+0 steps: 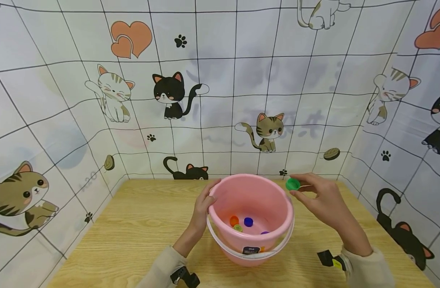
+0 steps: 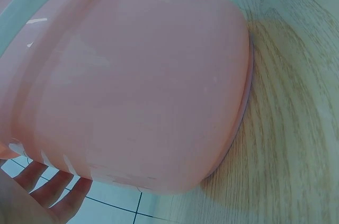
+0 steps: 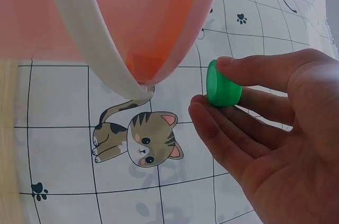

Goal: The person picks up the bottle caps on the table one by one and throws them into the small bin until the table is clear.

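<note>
A pink bucket (image 1: 251, 244) stands on the wooden table, with its white handle (image 1: 241, 254) hanging down across the front. My left hand (image 1: 201, 210) grips the bucket's left rim; in the left wrist view its fingers (image 2: 55, 189) lie along the outer wall. To the right of the rim, my right hand (image 1: 322, 202) pinches a small green cap (image 1: 293, 184) between thumb and fingers. The right wrist view shows that green cap (image 3: 223, 83) apart from the bucket. On the bucket's floor lie an orange cap (image 1: 234, 221), a blue cap (image 1: 248, 222) and a yellow-green cap (image 1: 238, 228). The front rim partly hides another purple-blue piece (image 1: 264, 232).
The wooden table (image 1: 140, 236) extends around the bucket on both sides. Behind it and at the sides hangs a white grid-patterned sheet (image 1: 220, 80) printed with cats, hearts and paw marks. Each wrist wears a dark strap device (image 1: 185, 277).
</note>
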Demonstrator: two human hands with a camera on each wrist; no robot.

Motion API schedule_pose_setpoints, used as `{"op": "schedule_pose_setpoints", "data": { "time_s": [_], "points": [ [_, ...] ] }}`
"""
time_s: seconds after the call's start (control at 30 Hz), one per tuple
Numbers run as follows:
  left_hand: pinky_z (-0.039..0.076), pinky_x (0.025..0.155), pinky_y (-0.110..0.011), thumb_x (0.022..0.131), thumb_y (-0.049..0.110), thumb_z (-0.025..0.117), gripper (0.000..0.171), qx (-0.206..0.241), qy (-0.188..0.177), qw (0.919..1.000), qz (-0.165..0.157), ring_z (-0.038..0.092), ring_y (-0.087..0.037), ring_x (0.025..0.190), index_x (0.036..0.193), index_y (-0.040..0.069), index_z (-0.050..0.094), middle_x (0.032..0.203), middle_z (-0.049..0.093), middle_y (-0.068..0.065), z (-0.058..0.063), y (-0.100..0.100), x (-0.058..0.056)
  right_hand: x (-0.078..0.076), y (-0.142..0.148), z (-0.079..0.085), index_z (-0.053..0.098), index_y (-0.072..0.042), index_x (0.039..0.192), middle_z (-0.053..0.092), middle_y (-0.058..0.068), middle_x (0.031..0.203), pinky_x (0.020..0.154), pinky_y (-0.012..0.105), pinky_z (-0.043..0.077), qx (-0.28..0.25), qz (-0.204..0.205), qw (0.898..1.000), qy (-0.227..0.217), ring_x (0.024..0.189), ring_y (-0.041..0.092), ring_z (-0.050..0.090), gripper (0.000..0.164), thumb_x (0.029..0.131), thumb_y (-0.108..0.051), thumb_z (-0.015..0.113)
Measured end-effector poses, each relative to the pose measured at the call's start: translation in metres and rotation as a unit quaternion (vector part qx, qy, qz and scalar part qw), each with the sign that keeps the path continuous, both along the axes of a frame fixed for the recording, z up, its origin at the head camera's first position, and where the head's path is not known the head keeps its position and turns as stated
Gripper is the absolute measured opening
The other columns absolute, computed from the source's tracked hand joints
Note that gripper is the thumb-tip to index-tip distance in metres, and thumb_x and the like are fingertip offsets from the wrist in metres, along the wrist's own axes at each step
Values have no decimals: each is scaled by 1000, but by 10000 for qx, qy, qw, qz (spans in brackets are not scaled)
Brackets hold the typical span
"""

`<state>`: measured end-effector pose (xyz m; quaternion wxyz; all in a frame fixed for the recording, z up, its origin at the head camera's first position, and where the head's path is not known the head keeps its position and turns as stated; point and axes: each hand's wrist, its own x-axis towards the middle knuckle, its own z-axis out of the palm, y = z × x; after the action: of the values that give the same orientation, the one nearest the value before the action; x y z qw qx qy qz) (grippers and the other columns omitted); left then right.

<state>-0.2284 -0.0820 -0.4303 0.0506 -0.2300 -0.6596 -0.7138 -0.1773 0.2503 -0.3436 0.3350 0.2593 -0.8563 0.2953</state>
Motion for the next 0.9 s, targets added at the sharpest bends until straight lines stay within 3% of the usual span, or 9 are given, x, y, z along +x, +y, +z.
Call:
{"op": "schedule_pose_setpoints", "data": {
  "time_s": [0.37, 0.9],
  "points": [
    [54, 103, -53, 97, 21, 39, 59, -45, -79, 9999, 78, 58, -42, 126, 156, 17, 45, 152, 53, -12, -2, 0, -1, -3, -6, 7, 71, -1, 122, 75, 9, 104, 79, 3, 50, 188, -52, 9998, 38, 82, 23, 76, 46, 78, 3, 84],
    [54, 103, -53, 98, 22, 39, 57, -57, -65, 10000, 42, 58, -42, 126, 154, 19, 47, 151, 54, -13, 0, 0, 0, -13, -20, 30, 72, 0, 119, 75, 11, 106, 78, 9, 54, 257, 282, 9992, 81, 81, 24, 77, 42, 79, 4, 83]
  ]
}}
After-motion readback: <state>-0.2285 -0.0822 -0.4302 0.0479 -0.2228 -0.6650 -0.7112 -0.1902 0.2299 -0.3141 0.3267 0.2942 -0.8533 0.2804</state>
